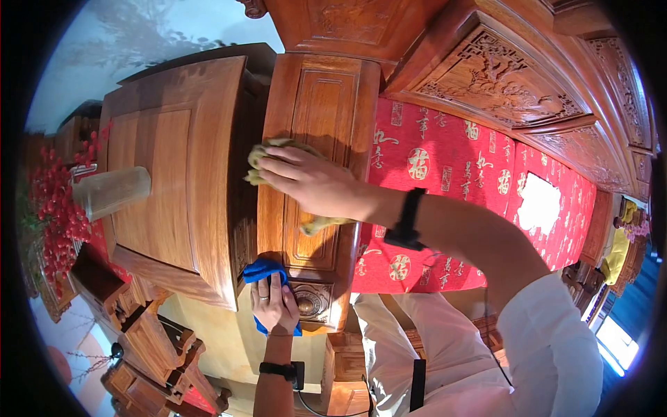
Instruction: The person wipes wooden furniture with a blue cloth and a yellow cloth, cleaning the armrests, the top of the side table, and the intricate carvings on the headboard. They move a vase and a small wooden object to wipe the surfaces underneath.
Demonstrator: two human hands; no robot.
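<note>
Right hand point(313, 184) on crumpled cloth point(264, 154)

Pale Chinese calligraphy is printed all over the red seat cushion point(458, 208), where the character 福 is set in a round medallion point(417, 164) and is repeated in further medallions, while the smaller columns of characters around them cannot be read.

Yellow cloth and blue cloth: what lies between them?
Head view: only bare armrest wood separates the yellow cloth under the right hand from the blue cloth in the left hand.
</note>
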